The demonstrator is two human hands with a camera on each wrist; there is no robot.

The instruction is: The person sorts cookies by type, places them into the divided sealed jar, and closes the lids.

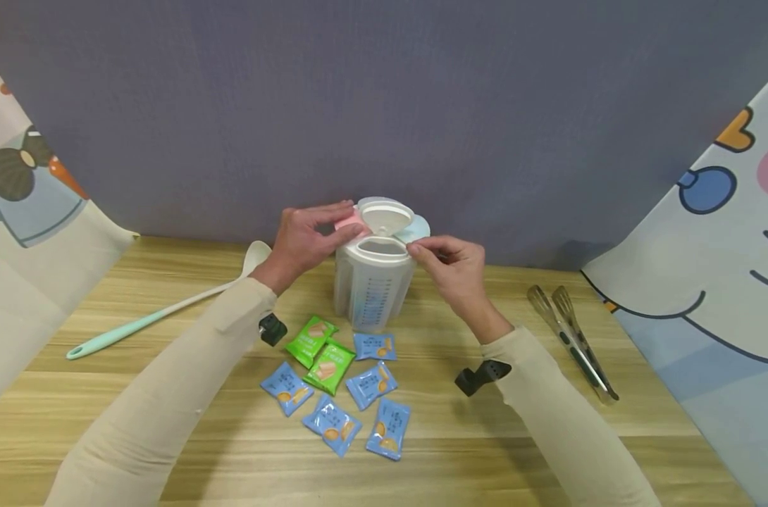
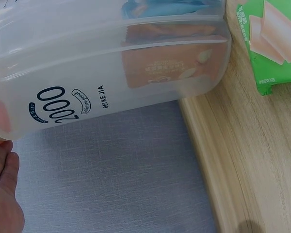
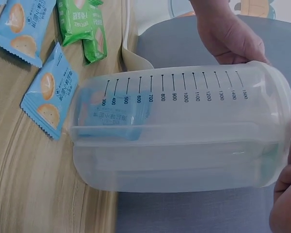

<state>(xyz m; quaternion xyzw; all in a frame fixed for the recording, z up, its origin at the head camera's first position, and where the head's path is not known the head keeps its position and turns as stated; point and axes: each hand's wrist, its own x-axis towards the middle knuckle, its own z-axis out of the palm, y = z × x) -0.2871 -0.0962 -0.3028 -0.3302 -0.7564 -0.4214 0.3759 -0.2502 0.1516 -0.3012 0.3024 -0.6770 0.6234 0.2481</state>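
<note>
A clear storage container (image 1: 374,289) with scale marks stands upright on the table; its front compartment is uncovered, with a white lid (image 1: 385,217) raised behind it. Through its walls show an orange packet (image 2: 174,63) and a blue packet (image 3: 114,114). At the container's top left, my left hand (image 1: 304,239) holds the pink lid (image 1: 351,224) between thumb and fingers. On the opposite side my right hand (image 1: 454,267) pinches the top edge by the light-blue lid (image 1: 416,229). The fingertips' exact contact there is partly hidden.
Two green snack packets (image 1: 330,366) and several blue biscuit packets (image 1: 371,384) lie before the container. A white spoon with mint handle (image 1: 149,318) lies left, metal tongs (image 1: 574,341) right. A grey fabric wall (image 1: 384,105) rises behind.
</note>
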